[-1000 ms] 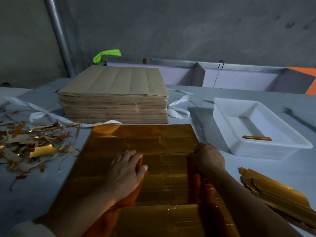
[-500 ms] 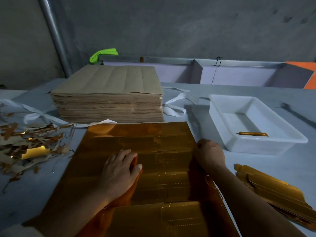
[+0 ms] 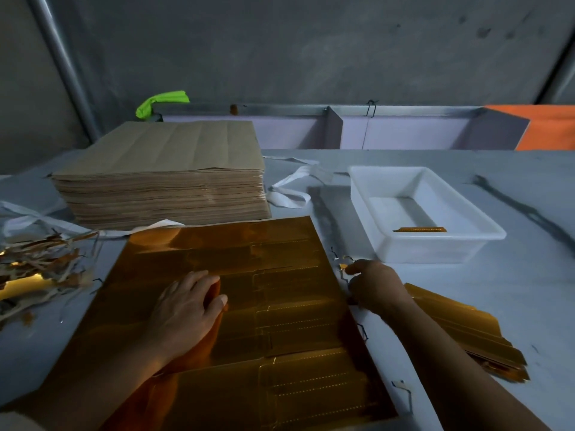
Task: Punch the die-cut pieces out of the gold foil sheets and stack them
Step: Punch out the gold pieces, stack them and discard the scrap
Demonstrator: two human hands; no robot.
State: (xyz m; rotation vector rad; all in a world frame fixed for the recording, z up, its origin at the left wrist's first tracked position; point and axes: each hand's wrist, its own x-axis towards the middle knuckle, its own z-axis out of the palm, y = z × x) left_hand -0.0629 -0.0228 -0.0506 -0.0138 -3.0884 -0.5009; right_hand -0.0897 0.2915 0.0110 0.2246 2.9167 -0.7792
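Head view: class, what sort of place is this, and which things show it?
Probably a print-finishing or packaging workshop: a tall stack of brown sheets, a die-cut gold foil sheet, and a heap of torn-off scraps.

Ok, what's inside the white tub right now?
One thin gold strip lies on the floor of the white tub. The tub's near wall hides the front part of the floor, so anything there is unseen.

A grey worktop carries a white plastic tub at the right; a dark wrench lies beyond it; white straps curl near the middle; lilac open compartments line the back edge; a bright green rag sits above them at the left; a metal pipe slants up the grey wall; an orange panel shows far right.
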